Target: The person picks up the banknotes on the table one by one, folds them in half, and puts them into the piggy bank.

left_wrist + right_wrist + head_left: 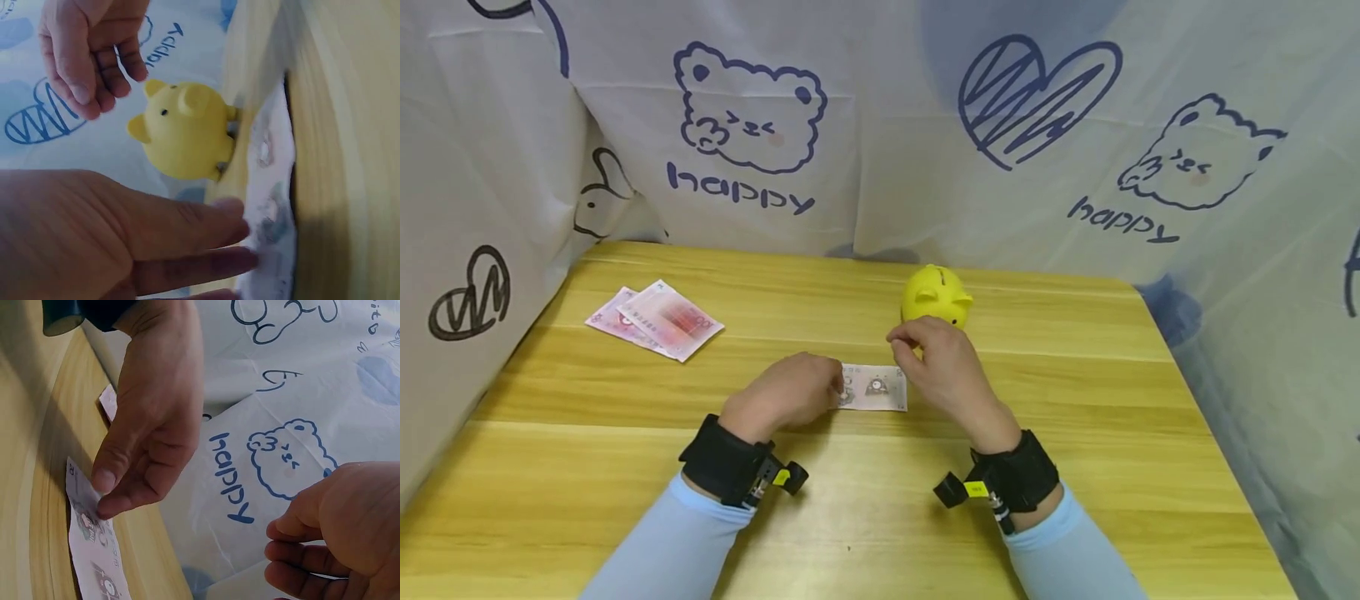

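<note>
We see the left hand [790, 390] (fingers relaxed) at the banknote [878, 388]; the right hand [946, 367], loosely curled, empty, hovers nearby.

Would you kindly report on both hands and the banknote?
Left hand at banknote, contact unclear. Right hand empty. Yellow piggy bank beyond, clear of banknote.

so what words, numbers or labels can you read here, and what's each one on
"happy": white cloth, under the left bear drawing
"happy": same cloth, under the right bear drawing
Cloth lettering at the upper right edge of the right wrist view: cut off, uncertain
Pale banknote and pink banknotes: print too small or blurred to read surely
Yellow tags by the wrist straps: too small to read
</note>
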